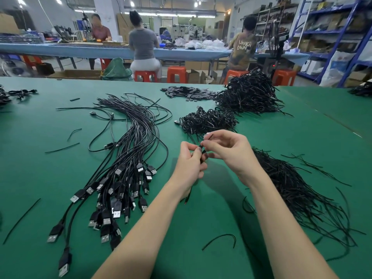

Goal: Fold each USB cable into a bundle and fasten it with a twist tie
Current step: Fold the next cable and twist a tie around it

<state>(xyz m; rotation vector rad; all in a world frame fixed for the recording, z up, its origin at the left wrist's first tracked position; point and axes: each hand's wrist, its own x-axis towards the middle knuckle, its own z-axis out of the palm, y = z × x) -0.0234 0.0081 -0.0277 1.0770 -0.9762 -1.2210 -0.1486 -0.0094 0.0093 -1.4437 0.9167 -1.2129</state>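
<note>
USB cable, thin, black and rubbery (201, 158), sits folded small between my two hands above the green table mat (201, 228), most of it hidden inside my left fist. My left hand (190, 165) is curled round the folded bundle, with a short black end poking out below my wrist. My right hand (225, 150) is nearly closed, thumb and forefinger pinching a thin black twist tie (207, 136) at the top of the bundle; I cannot tell how many turns it has.

I judge the cable light and limp but springy, so the folds would open if my left grip slackened. The best hold is across the middle of the folds, where the tie goes, not by the plugs. The tie looks like thin wire that keeps a bend, and is slippery enough to need a firm pinch near the bundle.

Just beyond my hands lies a small heap of tied black cable bundles (209, 120), with a larger dark heap (249, 93) behind it. To my left, a long sheaf of loose black cables with silver USB plugs (124, 178) fans toward me. To my right lies a spread of loose black twist ties (298, 190), with strays scattered about the mat.
</note>
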